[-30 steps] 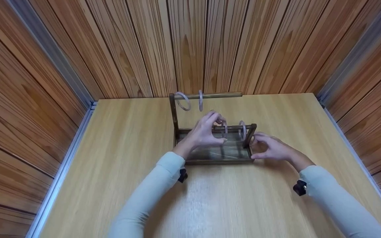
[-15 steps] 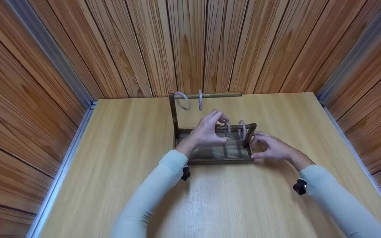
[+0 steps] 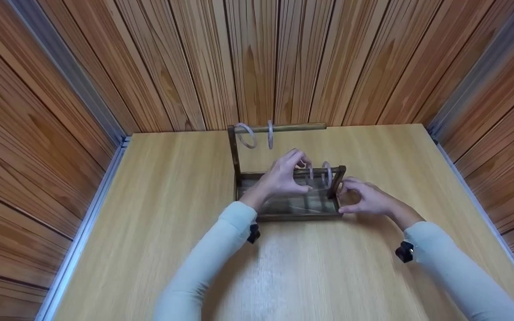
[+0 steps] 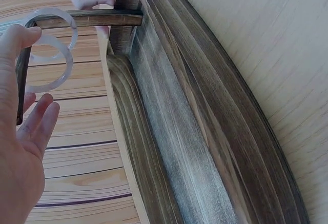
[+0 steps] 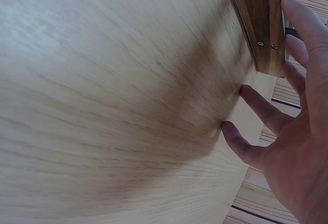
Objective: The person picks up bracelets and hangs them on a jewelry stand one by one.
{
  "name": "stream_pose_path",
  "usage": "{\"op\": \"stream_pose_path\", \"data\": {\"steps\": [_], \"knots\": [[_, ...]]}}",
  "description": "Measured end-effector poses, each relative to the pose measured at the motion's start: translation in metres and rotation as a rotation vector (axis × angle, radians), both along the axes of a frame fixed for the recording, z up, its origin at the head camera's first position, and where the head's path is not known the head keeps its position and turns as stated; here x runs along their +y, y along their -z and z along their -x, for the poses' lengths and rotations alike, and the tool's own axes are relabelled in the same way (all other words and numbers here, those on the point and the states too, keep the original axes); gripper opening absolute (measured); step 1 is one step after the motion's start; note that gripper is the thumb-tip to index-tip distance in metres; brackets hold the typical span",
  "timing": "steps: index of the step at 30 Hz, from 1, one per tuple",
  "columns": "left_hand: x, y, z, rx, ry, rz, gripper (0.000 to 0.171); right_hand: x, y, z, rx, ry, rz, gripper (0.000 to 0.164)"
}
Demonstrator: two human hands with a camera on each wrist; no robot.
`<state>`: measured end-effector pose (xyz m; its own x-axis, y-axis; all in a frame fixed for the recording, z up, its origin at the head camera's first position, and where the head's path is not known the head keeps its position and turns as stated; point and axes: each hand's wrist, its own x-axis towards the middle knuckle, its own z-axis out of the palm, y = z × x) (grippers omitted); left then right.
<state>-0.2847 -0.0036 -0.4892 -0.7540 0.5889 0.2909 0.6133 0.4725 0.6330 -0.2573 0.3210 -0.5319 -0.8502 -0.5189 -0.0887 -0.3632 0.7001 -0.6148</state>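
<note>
A dark wooden bracelet stand [image 3: 299, 217] has a shallow tray base, a tall post with an upper bar, and a lower rod. My left hand [image 3: 283, 176] curls around a pale translucent bangle [image 3: 311, 172] hung on the lower rod, a fingertip at its upper edge in the left wrist view. Another bangle [image 3: 329, 176] hangs just right of it, by the short end post [image 3: 336, 183]. At the stand's right end, my right hand [image 3: 364, 200] holds the corner between thumb and fingers. Its two outer fingers [image 5: 264, 111] reach down to the tabletop.
Two more bangles [image 3: 270, 134] hang toward the left of the upper bar [image 3: 301, 128], whose right end is free. The stand sits on a light wooden table [image 3: 172, 200] near the back. Wood-panelled walls [image 3: 257, 62] with metal edge rails [image 3: 92, 214] enclose it.
My left hand has slid a little to the right, and the bangle at its fingers has shifted along the lower rod toward the other one. The right hand has stayed in place.
</note>
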Motion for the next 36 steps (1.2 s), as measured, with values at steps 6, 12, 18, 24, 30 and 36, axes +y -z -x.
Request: {"op": "stream_pose_path", "data": {"steps": [6,12,18,24,30,36], "knots": [[0.0021,0.0006,-0.0011,-0.013,-0.012,0.014,0.06,-0.0005,-0.0005,-0.0002,-0.01,0.001,0.009,0.037],[0.0025,0.0005,-0.0005,-0.014,-0.013,0.03,0.061,-0.0005,0.0006,0.0,-0.009,0.011,0.0,0.041],[0.0014,0.0004,-0.0008,-0.013,-0.015,0.044,0.065,-0.0009,0.0008,0.0009,-0.042,0.028,-0.009,0.041],[0.0002,-0.001,-0.0014,-0.021,-0.017,0.047,0.067,-0.0009,-0.0008,0.0008,-0.049,0.033,-0.005,0.042],[-0.0022,-0.0025,-0.0044,-0.004,-0.055,0.116,0.069,-0.001,0.0,-0.0001,-0.02,0.022,0.006,0.04],[-0.0038,-0.0033,-0.0055,0.03,-0.068,0.179,0.072,-0.0009,0.0007,-0.0004,0.026,-0.002,0.03,0.039]]}}
